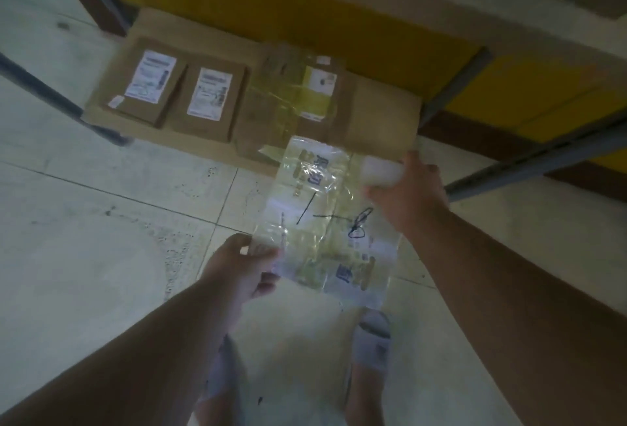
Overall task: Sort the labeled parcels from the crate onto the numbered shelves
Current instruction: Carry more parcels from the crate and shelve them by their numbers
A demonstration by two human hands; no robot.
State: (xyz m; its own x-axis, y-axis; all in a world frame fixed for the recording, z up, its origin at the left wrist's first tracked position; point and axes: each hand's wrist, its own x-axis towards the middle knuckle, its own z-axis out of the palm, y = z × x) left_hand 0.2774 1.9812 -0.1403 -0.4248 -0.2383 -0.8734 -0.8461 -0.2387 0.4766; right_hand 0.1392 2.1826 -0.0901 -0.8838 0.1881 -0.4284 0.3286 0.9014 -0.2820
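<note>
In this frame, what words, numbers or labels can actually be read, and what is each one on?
None reads clearly.
Clear plastic-wrapped parcel, gripped by the left hand and the right hand: black marker strokes and blue printed characters, too blurred to read.
Left brown cardboard box, white label: blurred.
Middle brown cardboard box, white label: blurred.
Taped brown box, yellow label: blurred.
</note>
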